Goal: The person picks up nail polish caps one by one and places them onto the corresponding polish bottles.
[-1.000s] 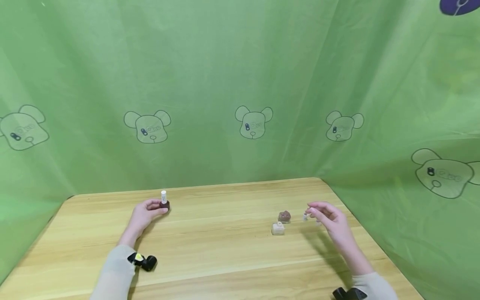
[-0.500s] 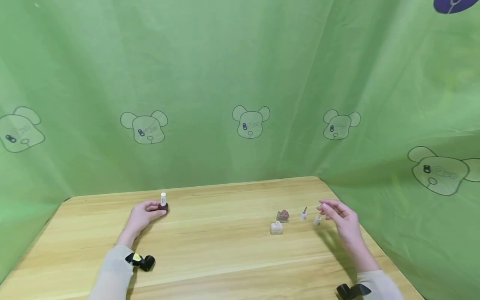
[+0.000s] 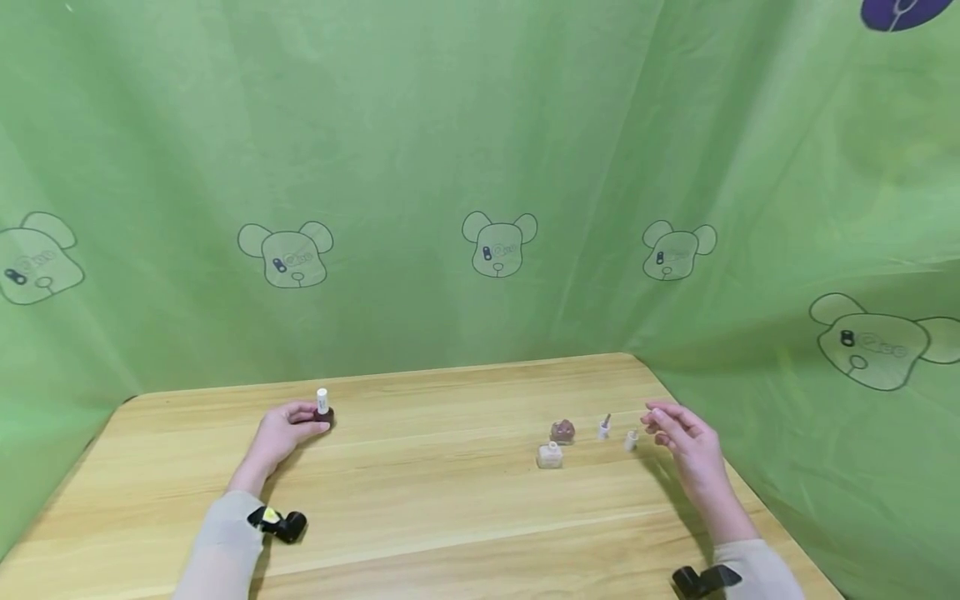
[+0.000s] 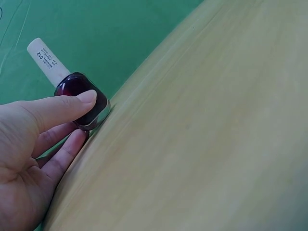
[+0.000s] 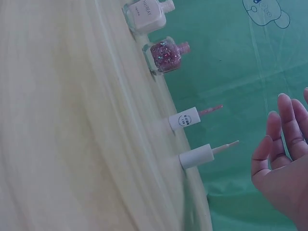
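Note:
My left hand [image 3: 281,435] pinches a dark red nail polish bottle [image 4: 79,96] between thumb and fingers at the left of the table. Its white cap [image 4: 48,61] is on, and the bottle stands upright. On the right, my right hand [image 3: 692,450] hovers with loosely bent fingers and holds nothing. Closest to it is a white cap with a pale brush [image 5: 197,156], standing brush up. Beside that stands another white cap with a pinkish brush [image 5: 185,119]. An uncapped pink glitter polish bottle [image 5: 166,55] and an uncapped pale polish bottle [image 5: 144,17] stand to their left.
The wooden table [image 3: 435,467] ends at a green curtain [image 3: 405,317] behind and on the sides. Each sleeve carries a black wrist camera, the left one [image 3: 281,523] low over the table and the right one [image 3: 705,582] near the front edge.
My right hand has moved right, away from the two caps, leaving both standing brush up in plain sight. My left hand still holds the dark red bottle in about the same place.

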{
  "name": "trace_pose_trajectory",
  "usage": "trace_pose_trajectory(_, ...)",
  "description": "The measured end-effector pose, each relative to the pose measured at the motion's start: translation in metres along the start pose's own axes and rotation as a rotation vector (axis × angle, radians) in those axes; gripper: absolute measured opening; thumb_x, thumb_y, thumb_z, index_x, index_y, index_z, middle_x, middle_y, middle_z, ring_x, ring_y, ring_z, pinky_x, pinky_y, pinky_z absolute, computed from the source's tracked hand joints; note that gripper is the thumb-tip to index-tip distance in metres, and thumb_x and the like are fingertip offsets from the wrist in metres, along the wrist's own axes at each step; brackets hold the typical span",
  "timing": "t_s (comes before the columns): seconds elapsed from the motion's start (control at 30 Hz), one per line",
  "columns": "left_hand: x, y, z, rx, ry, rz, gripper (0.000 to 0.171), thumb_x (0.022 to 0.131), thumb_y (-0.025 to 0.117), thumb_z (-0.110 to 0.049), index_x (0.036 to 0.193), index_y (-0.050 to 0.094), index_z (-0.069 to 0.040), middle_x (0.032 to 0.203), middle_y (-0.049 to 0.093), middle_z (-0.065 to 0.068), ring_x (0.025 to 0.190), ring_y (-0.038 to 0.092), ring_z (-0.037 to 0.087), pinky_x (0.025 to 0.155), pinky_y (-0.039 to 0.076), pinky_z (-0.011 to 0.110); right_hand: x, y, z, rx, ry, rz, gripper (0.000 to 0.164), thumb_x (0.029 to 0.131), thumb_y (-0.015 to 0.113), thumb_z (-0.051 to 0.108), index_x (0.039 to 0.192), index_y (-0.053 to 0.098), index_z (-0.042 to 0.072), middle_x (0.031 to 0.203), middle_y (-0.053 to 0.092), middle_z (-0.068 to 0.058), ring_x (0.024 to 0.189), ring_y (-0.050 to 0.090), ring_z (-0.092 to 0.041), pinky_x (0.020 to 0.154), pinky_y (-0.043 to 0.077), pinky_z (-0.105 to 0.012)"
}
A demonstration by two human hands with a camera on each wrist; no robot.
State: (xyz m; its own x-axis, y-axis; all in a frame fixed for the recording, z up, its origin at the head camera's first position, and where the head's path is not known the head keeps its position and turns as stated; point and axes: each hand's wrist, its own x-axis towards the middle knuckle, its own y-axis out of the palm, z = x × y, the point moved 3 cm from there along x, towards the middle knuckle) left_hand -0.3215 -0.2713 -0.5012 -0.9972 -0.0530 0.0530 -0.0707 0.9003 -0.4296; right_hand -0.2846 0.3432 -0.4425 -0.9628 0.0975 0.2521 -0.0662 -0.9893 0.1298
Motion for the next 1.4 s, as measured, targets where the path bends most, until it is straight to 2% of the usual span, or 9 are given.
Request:
trace_pose_trajectory(0.1, 0.000, -0.001, 0.000, 0.024, 0.012, 0.001, 0.046, 0.082, 0.079, -0.022, 0.118, 0.063, 0.002, 0.119, 0.068, 0.020, 0.105, 0.065, 0.018, 0.097, 0.045, 0.029, 0.000, -0.001, -0.003, 0.007, 0.018, 0.001, 0.018, 0.097, 0.057, 0.006, 0.106, 0.070, 0.015, 0.088, 0.073, 0.008, 0.079, 0.064, -0.007, 0.068, 0.051, -0.019)
trace_pose_trajectory(0.17, 0.000, -0.001, 0.000, 0.033, 0.018, 0.001, 0.046, 0.081, 0.079, -0.022, 0.118, 0.063, 0.002, 0.119, 0.068, 0.020, 0.104, 0.064, 0.016, 0.095, 0.045, 0.026, 0.000, -0.002, -0.004, 0.014, 0.027, 0.003, 0.018, 0.096, 0.058, 0.006, 0.105, 0.071, 0.015, 0.088, 0.073, 0.008, 0.079, 0.064, -0.007, 0.069, 0.051, -0.020)
trace_pose_trajectory(0.47, -0.002, -0.001, 0.001, 0.019, 0.035, 0.024, 0.054, 0.082, 0.078, -0.021, 0.125, 0.058, 0.004, 0.124, 0.064, 0.024, 0.114, 0.061, 0.035, 0.107, 0.043, 0.050, -0.002, -0.003, -0.010, 0.051, 0.062, -0.014, 0.024, 0.093, 0.061, -0.001, 0.106, 0.071, 0.017, 0.095, 0.072, 0.011, 0.084, 0.063, -0.003, 0.069, 0.050, -0.016)
trace_pose_trajectory(0.6, -0.005, -0.003, -0.001, -0.010, 0.026, 0.039, 0.060, 0.083, 0.077, -0.021, 0.132, 0.052, 0.004, 0.130, 0.059, 0.026, 0.120, 0.057, 0.038, 0.109, 0.041, 0.050, -0.002, -0.004, -0.013, 0.029, 0.055, -0.032, 0.027, 0.090, 0.063, -0.003, 0.109, 0.070, 0.016, 0.099, 0.071, 0.013, 0.089, 0.063, -0.001, 0.073, 0.051, -0.014)
trace_pose_trajectory(0.8, -0.010, -0.011, -0.006, -0.009, 0.046, 0.062, 0.065, 0.085, 0.074, -0.022, 0.139, 0.046, 0.002, 0.134, 0.057, 0.025, 0.121, 0.058, 0.037, 0.105, 0.047, 0.040, -0.002, -0.004, -0.016, 0.035, 0.071, -0.050, 0.033, 0.089, 0.065, -0.003, 0.117, 0.066, 0.014, 0.102, 0.069, 0.013, 0.092, 0.063, 0.000, 0.079, 0.052, -0.013)
trace_pose_trajectory(0.97, -0.019, -0.023, -0.016, 0.038, 0.054, 0.078, 0.065, 0.087, 0.072, -0.024, 0.138, 0.045, 0.004, 0.135, 0.054, 0.028, 0.121, 0.056, 0.040, 0.105, 0.046, 0.049, -0.001, -0.006, -0.020, -0.015, 0.102, -0.056, 0.039, 0.089, 0.065, -0.001, 0.124, 0.061, 0.015, 0.105, 0.066, 0.014, 0.090, 0.059, 0.001, 0.075, 0.050, -0.013)
trace_pose_trajectory(1.1, -0.025, -0.032, -0.024, 0.089, 0.042, 0.116, 0.061, 0.088, 0.071, -0.024, 0.135, 0.047, 0.007, 0.132, 0.055, 0.030, 0.117, 0.058, 0.040, 0.097, 0.052, 0.046, 0.000, -0.009, -0.025, -0.089, 0.143, -0.026, 0.044, 0.090, 0.065, 0.001, 0.131, 0.054, 0.014, 0.108, 0.062, 0.016, 0.091, 0.056, 0.001, 0.074, 0.049, -0.014)
trace_pose_trajectory(1.23, -0.032, -0.041, -0.032, 0.102, 0.013, 0.187, 0.057, 0.089, 0.070, -0.022, 0.132, 0.048, 0.009, 0.129, 0.056, 0.030, 0.109, 0.061, 0.031, 0.088, 0.056, 0.039, 0.000, -0.010, -0.028, -0.153, 0.197, 0.020, 0.051, 0.091, 0.066, 0.006, 0.138, 0.046, 0.012, 0.110, 0.059, 0.019, 0.096, 0.055, 0.003, 0.078, 0.050, -0.016)
trace_pose_trajectory(1.4, -0.041, -0.050, -0.051, 0.120, 0.013, 0.266, 0.057, 0.088, 0.071, -0.023, 0.130, 0.049, 0.008, 0.127, 0.057, 0.029, 0.104, 0.062, 0.023, 0.088, 0.055, 0.040, 0.001, -0.009, -0.032, -0.210, 0.269, 0.048, 0.057, 0.091, 0.066, 0.009, 0.141, 0.040, 0.010, 0.109, 0.058, 0.022, 0.097, 0.054, 0.005, 0.079, 0.049, -0.018)
